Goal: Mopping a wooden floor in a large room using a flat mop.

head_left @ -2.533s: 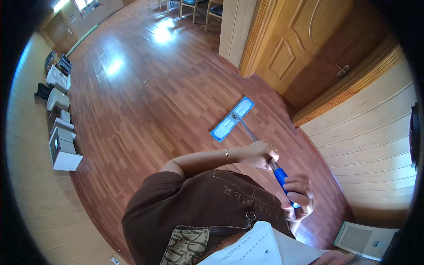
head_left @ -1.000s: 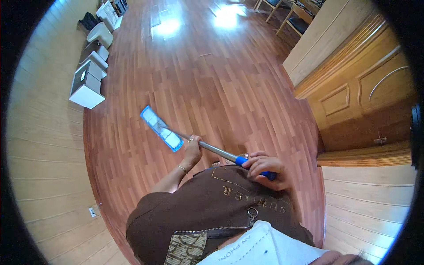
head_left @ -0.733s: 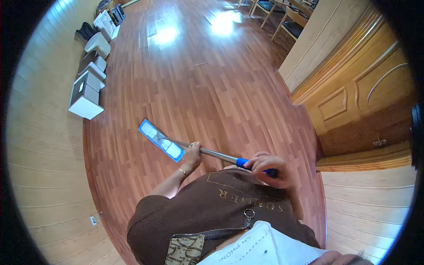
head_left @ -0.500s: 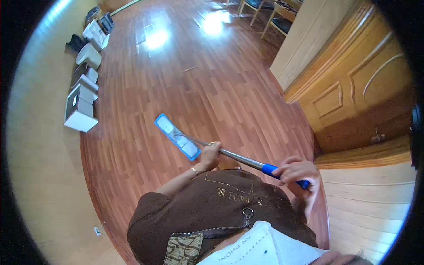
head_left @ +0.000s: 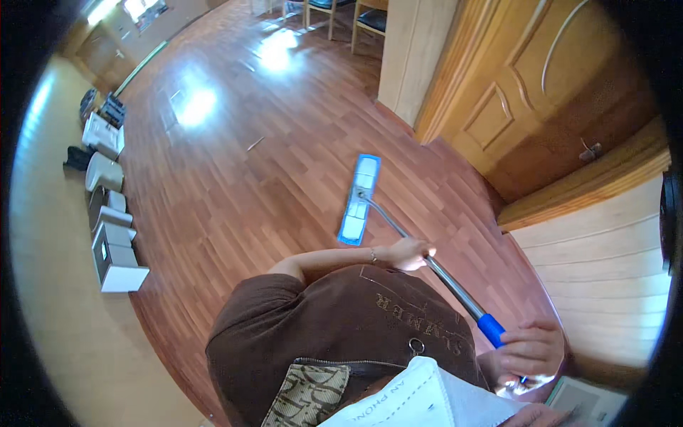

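Observation:
A flat mop (head_left: 361, 203) with a blue-edged white head lies on the wood floor ahead of me. Its metal pole runs back toward my right side and ends in a blue grip (head_left: 491, 330). Partway down the pole, my left hand (head_left: 408, 253) is wrapped around the metal. My right hand (head_left: 530, 349) closes around the blue grip at the top end, fingers curled over it. A bracelet circles my left wrist.
White and brown box-like items (head_left: 121, 256) and a white rounded one (head_left: 104, 173) line the left wall. At right stands a wooden door (head_left: 526, 107); chairs (head_left: 371, 20) are at the far end. A small thin stick-like piece (head_left: 256, 143) lies on the floor (head_left: 235, 206).
The mop head has swung to the right across the floor and now points more away from me. Both my hands have shifted right with the pole, and my view has turned.

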Tool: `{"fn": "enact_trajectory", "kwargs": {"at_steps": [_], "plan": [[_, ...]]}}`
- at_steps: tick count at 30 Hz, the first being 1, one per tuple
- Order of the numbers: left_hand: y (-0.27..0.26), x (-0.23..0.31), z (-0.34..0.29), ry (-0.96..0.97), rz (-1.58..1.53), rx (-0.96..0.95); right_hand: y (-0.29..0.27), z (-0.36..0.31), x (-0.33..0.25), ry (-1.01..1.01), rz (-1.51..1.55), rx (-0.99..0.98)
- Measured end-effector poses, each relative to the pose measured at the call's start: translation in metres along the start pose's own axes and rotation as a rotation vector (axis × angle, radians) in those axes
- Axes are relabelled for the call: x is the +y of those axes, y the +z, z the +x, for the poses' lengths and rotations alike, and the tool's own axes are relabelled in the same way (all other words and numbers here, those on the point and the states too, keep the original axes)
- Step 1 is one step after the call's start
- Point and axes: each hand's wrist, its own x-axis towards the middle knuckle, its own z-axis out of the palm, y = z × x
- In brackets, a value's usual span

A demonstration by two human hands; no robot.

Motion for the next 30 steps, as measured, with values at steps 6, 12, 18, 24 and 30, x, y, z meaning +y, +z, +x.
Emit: {"fn": "enact_trajectory", "kwargs": {"at_steps": [6,12,18,24,30], "plan": [[0.036,0.008,0.040,0.302,0.023,-0.174,0.006,-0.024,-0.051,0.116,-0.176,0.088],[0.026,0.036,0.048,0.499,0.026,-0.363,0.013,-0.004,-0.083,0.210,-0.301,0.184],[0.014,-0.007,0.047,0.259,0.135,-0.267,0.035,0.016,-0.051,0.219,-0.235,0.301],[-0.024,-0.068,0.047,0.173,0.085,-0.070,0.104,0.070,-0.004,0.290,-0.060,0.819],[-0.072,-0.137,0.046,-0.012,0.149,0.041,0.155,0.093,0.039,0.512,0.193,0.875]]}}
